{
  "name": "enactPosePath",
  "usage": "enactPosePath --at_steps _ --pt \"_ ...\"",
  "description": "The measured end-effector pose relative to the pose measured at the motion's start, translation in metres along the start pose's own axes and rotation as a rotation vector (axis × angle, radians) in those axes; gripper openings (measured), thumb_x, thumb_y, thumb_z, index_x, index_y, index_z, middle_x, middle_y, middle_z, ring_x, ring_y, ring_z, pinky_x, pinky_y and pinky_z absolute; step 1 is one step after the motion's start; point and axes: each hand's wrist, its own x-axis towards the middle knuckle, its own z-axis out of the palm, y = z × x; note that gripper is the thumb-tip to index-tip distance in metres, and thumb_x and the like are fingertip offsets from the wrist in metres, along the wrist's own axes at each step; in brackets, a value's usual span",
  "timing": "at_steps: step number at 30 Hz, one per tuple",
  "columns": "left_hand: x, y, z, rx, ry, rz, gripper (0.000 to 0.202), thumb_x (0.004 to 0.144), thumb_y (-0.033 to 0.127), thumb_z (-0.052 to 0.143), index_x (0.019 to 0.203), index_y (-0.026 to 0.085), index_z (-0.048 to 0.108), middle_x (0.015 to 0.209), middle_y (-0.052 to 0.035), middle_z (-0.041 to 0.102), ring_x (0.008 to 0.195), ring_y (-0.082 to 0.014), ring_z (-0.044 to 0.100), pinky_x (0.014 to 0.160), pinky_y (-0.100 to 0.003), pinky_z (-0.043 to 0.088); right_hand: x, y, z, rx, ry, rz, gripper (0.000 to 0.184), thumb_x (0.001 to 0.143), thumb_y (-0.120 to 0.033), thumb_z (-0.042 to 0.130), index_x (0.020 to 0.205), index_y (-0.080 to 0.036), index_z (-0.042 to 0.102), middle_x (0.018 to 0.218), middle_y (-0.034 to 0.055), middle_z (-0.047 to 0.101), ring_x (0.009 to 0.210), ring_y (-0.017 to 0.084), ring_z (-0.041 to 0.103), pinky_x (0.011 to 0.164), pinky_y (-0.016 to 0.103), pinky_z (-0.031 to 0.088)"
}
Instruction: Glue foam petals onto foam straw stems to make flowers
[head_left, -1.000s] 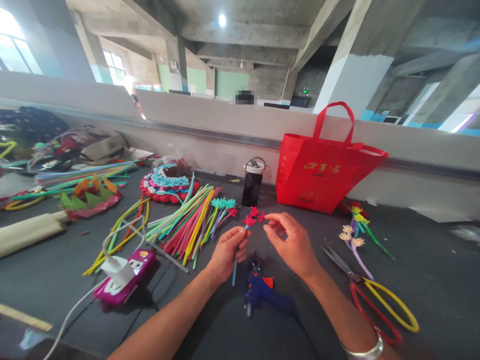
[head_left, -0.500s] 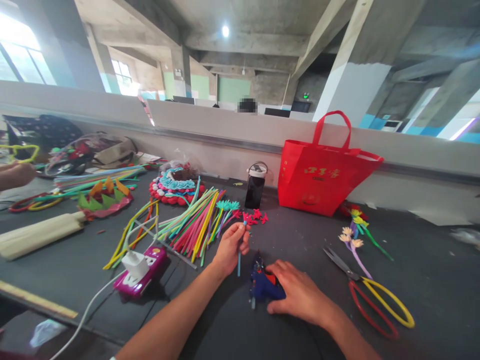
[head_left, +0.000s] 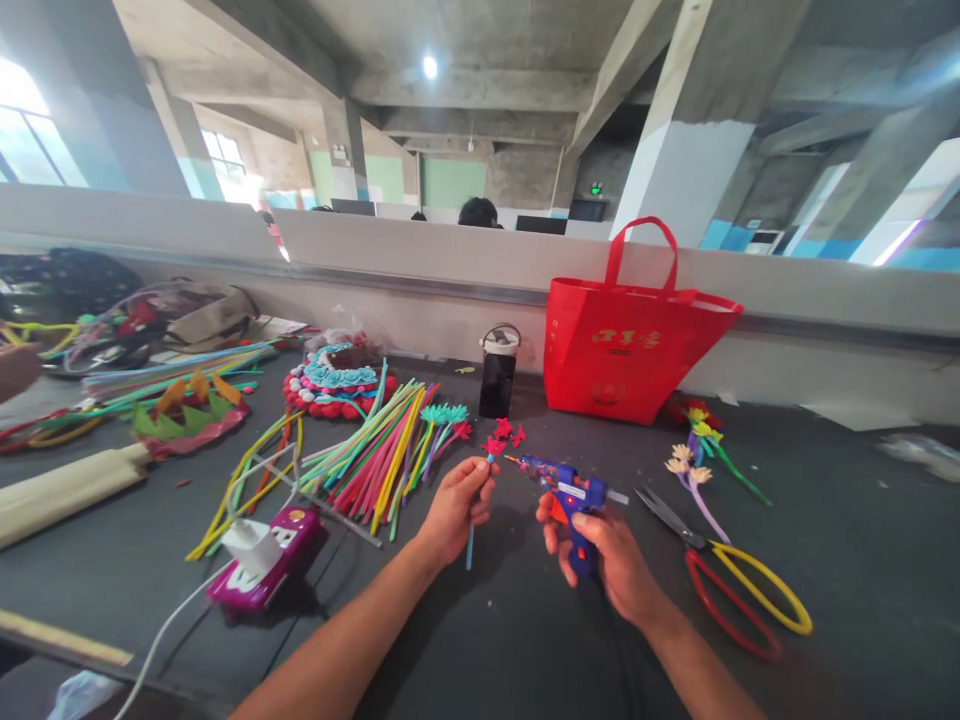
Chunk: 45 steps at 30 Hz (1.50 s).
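Observation:
Pinched in my left hand (head_left: 459, 508) is a pipe-cleaner flower (head_left: 493, 447) with a red head and a blue stem hanging below the fingers. My right hand (head_left: 600, 550) grips a blue hot glue gun (head_left: 571, 492) by its handle, its nozzle pointing left, close to the flower head. Just beyond lie small red flower pieces (head_left: 517, 435) on the dark table. To the left is a bundle of coloured pipe cleaners (head_left: 382, 455), with turquoise flowers (head_left: 444, 414) at its upper end. Scissors (head_left: 701, 541) with red and yellow handles lie open right of my right hand.
A red bag (head_left: 622, 350) and a dark-fronted container with a white top (head_left: 498, 375) stand at the back. A purple power strip (head_left: 274, 560) with a white plug sits left. Finished flowers (head_left: 701, 425) lie right. Another person's hand (head_left: 19, 370) shows at the far left.
My right hand has picked the glue gun up from the table and turned its nozzle toward the flower. My left hand still holds the flower in nearly the same place.

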Motion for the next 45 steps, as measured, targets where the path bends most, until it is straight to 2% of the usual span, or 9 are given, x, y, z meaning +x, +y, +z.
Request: enactPosePath --at_steps 4,8,12,15,18,21,28,33,45 --pt "-0.0025 -0.0031 0.0038 0.011 -0.04 -0.057 0.027 0.082 0.04 0.065 0.086 0.014 0.057 0.052 0.0089 0.037 0.039 -0.0023 0.021 0.039 -0.019 0.011 -0.0032 0.0026 0.0079 -0.113 0.095 -0.03 0.034 0.094 -0.046 0.048 0.107 -0.017 0.061 0.083 0.0043 0.063 0.065 0.013 0.055 0.055 0.024 0.044" --pt "-0.0026 -0.0041 0.0052 0.022 -0.034 -0.059 0.025 0.083 0.039 0.063 0.085 0.015 0.057 0.051 0.0092 0.036 0.039 -0.0024 0.02 0.039 -0.019 0.012 -0.0047 0.0047 0.0077 -0.262 0.126 -0.092 0.038 0.095 -0.049 0.046 0.104 -0.017 0.063 0.075 0.0029 0.062 0.067 0.014 0.056 0.062 0.027 0.045" --pt "-0.0014 -0.005 0.0036 0.029 -0.024 -0.054 0.025 0.083 0.039 0.064 0.084 0.015 0.057 0.05 0.0092 0.036 0.038 -0.0024 0.02 0.039 -0.019 0.012 -0.0047 0.0059 0.0052 -0.348 0.122 -0.122 0.039 0.095 -0.05 0.045 0.094 -0.017 0.064 0.08 0.0049 0.065 0.069 0.015 0.058 0.067 0.029 0.046" --pt "-0.0014 -0.0052 0.0025 0.03 -0.021 -0.055 0.025 0.083 0.039 0.064 0.084 0.015 0.057 0.05 0.0092 0.035 0.038 -0.0025 0.02 0.039 -0.019 0.011 -0.0045 0.0072 0.0051 -0.396 0.105 -0.128 0.041 0.095 -0.051 0.044 0.09 -0.016 0.065 0.083 0.0059 0.065 0.069 0.015 0.058 0.066 0.028 0.046" --pt "-0.002 -0.0044 0.0032 0.038 -0.021 -0.056 0.025 0.083 0.039 0.064 0.084 0.015 0.057 0.05 0.0094 0.035 0.038 -0.0022 0.019 0.039 -0.019 0.01 -0.0048 0.0088 0.0048 -0.441 0.1 -0.13 0.04 0.095 -0.051 0.044 0.099 -0.017 0.065 0.078 0.004 0.064 0.067 0.015 0.057 0.064 0.028 0.047" --pt "-0.0025 -0.0036 0.0047 0.045 -0.022 -0.05 0.025 0.083 0.039 0.064 0.083 0.015 0.057 0.049 0.0095 0.034 0.038 -0.0021 0.019 0.039 -0.019 0.011 -0.0054 0.0096 0.0038 -0.482 0.097 -0.15 0.038 0.096 -0.049 0.045 0.103 -0.018 0.066 0.083 0.0044 0.065 0.069 0.015 0.059 0.066 0.027 0.048" --pt "-0.0032 -0.0027 0.0055 0.068 -0.008 -0.063 0.027 0.081 0.041 0.065 0.083 0.016 0.057 0.05 0.0098 0.034 0.038 -0.0021 0.019 0.039 -0.019 0.011 -0.0051 0.0075 0.0043 -0.607 0.104 -0.192 0.041 0.097 -0.05 0.041 0.099 -0.019 0.068 0.076 0.0049 0.065 0.066 0.016 0.06 0.06 0.025 0.048" --pt "-0.0033 -0.0025 0.0059 0.066 -0.013 -0.056 0.028 0.081 0.042 0.066 0.084 0.015 0.057 0.05 0.0099 0.033 0.039 -0.0021 0.019 0.039 -0.02 0.01 -0.0059 0.0051 0.0053 -0.691 0.109 -0.223 0.04 0.097 -0.048 0.04 0.099 -0.019 0.067 0.074 0.0044 0.066 0.065 0.017 0.06 0.063 0.026 0.049" --pt "-0.0029 -0.0017 0.006 0.064 -0.007 -0.062 0.029 0.079 0.042 0.067 0.081 0.015 0.056 0.05 0.0099 0.032 0.039 -0.002 0.019 0.039 -0.018 0.011 -0.0053 0.0062 0.0054 -0.749 0.116 -0.241 0.034 0.097 -0.045 0.04 0.089 -0.019 0.062 0.076 0.0039 0.067 0.065 0.017 0.06 0.062 0.026 0.048"
